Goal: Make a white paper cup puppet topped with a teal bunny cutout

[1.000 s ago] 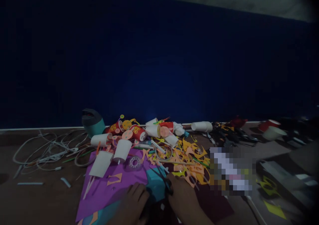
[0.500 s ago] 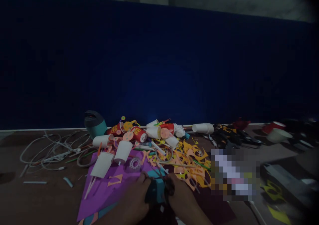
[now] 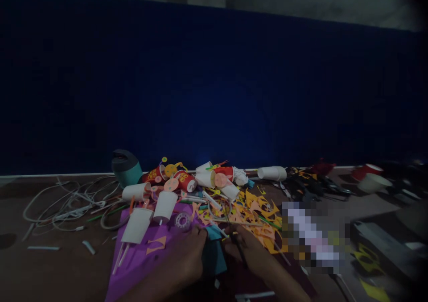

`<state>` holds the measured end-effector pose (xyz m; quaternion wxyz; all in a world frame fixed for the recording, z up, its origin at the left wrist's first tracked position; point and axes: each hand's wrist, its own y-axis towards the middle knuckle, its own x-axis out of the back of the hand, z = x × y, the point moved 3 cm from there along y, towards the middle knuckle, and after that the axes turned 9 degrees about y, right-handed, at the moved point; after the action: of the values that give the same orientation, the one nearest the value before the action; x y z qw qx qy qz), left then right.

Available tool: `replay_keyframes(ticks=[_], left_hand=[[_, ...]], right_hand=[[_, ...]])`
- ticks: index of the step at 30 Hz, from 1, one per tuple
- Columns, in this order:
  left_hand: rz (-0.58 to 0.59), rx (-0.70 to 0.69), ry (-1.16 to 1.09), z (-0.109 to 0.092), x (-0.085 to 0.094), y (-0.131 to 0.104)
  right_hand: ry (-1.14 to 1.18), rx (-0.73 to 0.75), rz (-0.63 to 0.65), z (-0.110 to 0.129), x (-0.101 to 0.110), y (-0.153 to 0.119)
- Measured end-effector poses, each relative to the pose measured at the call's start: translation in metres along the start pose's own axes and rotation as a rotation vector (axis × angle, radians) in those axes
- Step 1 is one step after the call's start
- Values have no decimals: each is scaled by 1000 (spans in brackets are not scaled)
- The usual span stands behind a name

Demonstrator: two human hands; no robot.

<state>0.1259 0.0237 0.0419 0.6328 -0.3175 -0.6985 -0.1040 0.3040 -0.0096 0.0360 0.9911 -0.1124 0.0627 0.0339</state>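
My left hand (image 3: pixel 191 252) is closed on a sheet of blue-teal paper (image 3: pixel 214 254), which hangs between my two hands. Just right of it, my right hand (image 3: pixel 245 248) grips dark-handled scissors (image 3: pixel 238 245), their blades pointing away from me and apart from most of the sheet. Beneath my left forearm lies purple paper (image 3: pixel 129 266), bearing a roll of clear tape (image 3: pixel 183 221), an orange paper scrap (image 3: pixel 156 244) and white paper cups with straws (image 3: pixel 137 225). Beyond my right hand, orange and yellow cut-out scraps (image 3: pixel 259 208) lie in a pile.
Along the blue partition (image 3: pixel 214 92) stand a teal speaker-like object (image 3: pixel 127 170), red cups (image 3: pixel 184 180) and white cups (image 3: pixel 271 173). White cables (image 3: pixel 67 206) coil at left. A blurred-out object (image 3: pixel 312 237) and yellow scraps (image 3: pixel 368 257) lie at right.
My right hand with the scissors has drawn right, away from the blue paper. My left hand has shifted slightly and still holds the sheet.
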Motion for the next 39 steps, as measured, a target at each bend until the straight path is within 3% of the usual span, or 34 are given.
replay_keyframes(ticks=[3,7,12,16,18,24,31,39], left_hand=[[-65,-51,82,-5,3,3],[-61,-139,26,-9,8,7],[-18,-93,-145,-9,18,16],[14,-114,-360,-12,29,23],[-4,-104,-328,-12,33,23],[-51,-132,28,-15,23,15],[-67,-105,55,-15,17,16],[13,-137,25,-24,23,14]], right_hand=[[9,-1,-71,12,19,1],[40,10,-172,31,45,-2],[22,41,-278,49,76,-8],[77,113,-292,64,95,-11],[111,140,-274,71,99,-10],[53,107,-233,70,88,2],[14,84,-199,67,65,8],[26,57,-114,55,54,13]])
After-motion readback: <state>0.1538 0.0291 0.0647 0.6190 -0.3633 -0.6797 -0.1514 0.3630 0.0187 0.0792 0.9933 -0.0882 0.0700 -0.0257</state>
